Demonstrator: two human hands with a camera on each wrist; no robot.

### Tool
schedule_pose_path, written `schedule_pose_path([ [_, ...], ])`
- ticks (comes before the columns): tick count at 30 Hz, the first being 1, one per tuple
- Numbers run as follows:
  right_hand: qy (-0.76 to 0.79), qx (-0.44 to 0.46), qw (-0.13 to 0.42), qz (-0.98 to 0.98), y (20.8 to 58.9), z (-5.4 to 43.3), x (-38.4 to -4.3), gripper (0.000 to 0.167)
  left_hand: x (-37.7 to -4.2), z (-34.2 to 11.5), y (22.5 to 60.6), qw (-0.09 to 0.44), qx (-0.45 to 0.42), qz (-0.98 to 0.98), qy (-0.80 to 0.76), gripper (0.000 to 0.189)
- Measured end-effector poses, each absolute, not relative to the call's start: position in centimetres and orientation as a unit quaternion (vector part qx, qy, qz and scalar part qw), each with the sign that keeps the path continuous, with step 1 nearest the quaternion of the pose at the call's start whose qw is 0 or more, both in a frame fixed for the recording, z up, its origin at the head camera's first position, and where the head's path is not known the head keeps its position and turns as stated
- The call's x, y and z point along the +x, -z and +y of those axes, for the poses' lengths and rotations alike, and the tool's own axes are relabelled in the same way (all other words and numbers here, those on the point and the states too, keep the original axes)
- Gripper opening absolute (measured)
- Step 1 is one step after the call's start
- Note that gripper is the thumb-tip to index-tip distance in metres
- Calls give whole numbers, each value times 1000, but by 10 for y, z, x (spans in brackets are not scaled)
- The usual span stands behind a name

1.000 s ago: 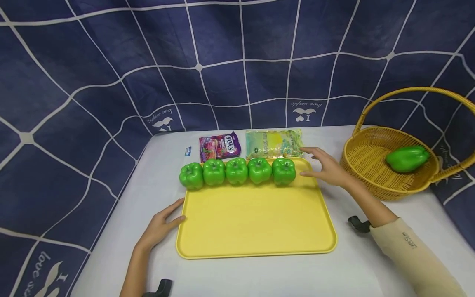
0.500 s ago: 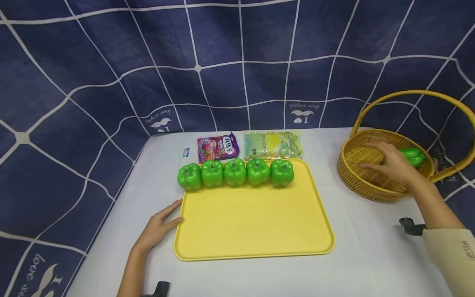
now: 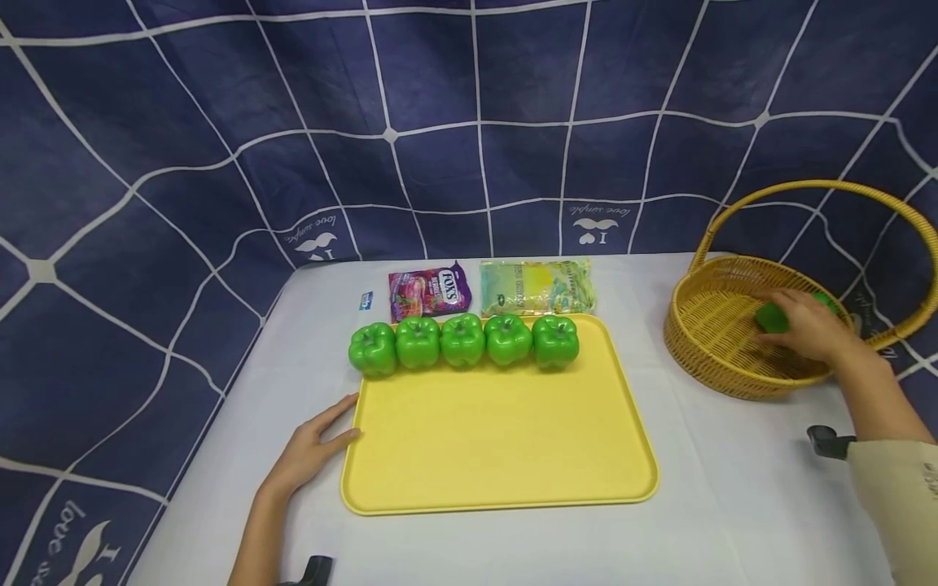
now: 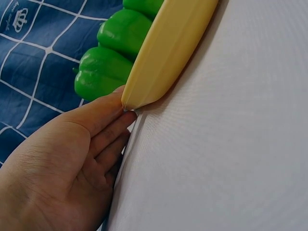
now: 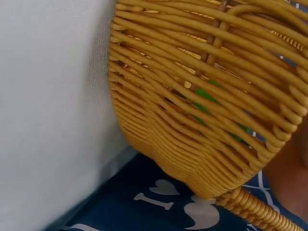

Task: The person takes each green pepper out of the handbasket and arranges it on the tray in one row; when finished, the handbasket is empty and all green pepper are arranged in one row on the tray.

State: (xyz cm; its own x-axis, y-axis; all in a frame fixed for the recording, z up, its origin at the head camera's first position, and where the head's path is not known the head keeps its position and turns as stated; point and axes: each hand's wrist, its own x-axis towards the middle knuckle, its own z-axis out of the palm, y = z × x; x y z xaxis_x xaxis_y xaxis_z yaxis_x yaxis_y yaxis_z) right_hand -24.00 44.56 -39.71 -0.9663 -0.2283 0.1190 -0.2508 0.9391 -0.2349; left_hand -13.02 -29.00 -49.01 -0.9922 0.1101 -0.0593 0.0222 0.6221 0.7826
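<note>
At the right, my right hand reaches into the yellow wicker basket. Its thumb and fingers are round a green bell pepper, which is partly covered by the hand. Through the weave in the right wrist view, bits of the green pepper show. My left hand touches the left rim of the yellow tray with fairly straight fingers. Along the tray's far edge, several green bell peppers stand in a row; the leftmost one overhangs the corner.
Behind the tray lie a purple candy bag and a green-yellow packet. A small blue label is on the white tablecloth. The basket's tall handle arches over it, and a blue checked curtain encloses the back.
My right hand has moved from beside the tray's far right corner rightward into the basket and closed its fingers on the pepper. The left hand has stayed at the tray's rim.
</note>
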Motion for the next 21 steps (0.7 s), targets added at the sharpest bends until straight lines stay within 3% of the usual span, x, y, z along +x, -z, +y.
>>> schedule_pose_path([
  [21,-30,126,21,-991,404,467,-248,61,-131,-289,487,50,45,898,-435,64],
])
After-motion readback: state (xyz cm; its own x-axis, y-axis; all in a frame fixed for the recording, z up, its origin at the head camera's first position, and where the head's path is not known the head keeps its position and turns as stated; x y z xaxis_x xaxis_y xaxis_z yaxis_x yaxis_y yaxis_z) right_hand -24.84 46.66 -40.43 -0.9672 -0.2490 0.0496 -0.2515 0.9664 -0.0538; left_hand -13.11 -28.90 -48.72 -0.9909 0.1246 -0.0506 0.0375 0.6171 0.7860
